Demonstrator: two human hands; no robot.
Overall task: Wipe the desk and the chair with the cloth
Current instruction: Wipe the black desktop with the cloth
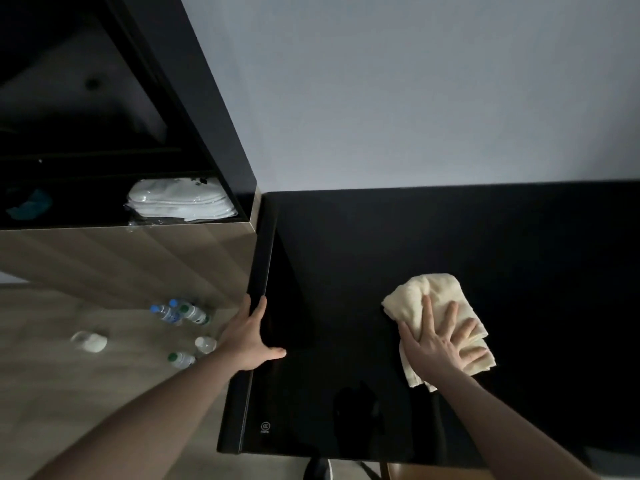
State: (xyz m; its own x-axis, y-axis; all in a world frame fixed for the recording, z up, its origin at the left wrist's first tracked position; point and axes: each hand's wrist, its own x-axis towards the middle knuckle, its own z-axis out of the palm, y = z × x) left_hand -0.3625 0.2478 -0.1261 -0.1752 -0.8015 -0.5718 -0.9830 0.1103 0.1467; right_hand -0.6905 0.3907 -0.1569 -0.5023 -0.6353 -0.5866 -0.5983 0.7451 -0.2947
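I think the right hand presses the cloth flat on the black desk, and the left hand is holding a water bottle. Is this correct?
Not quite. In the head view the left hand holds no bottle: it rests on the left edge of the desk. The water bottles lie on the floor beside it. The rest is right: the right hand presses the cloth flat on the desk.

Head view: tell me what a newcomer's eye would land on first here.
The pale cream cloth stands out most, lying on the right part of the glossy black desk with the right hand pressed flat on it, fingers spread. Next comes the left hand braced on the desk's left edge. Beyond that edge, water bottles lie scattered on the wooden floor.
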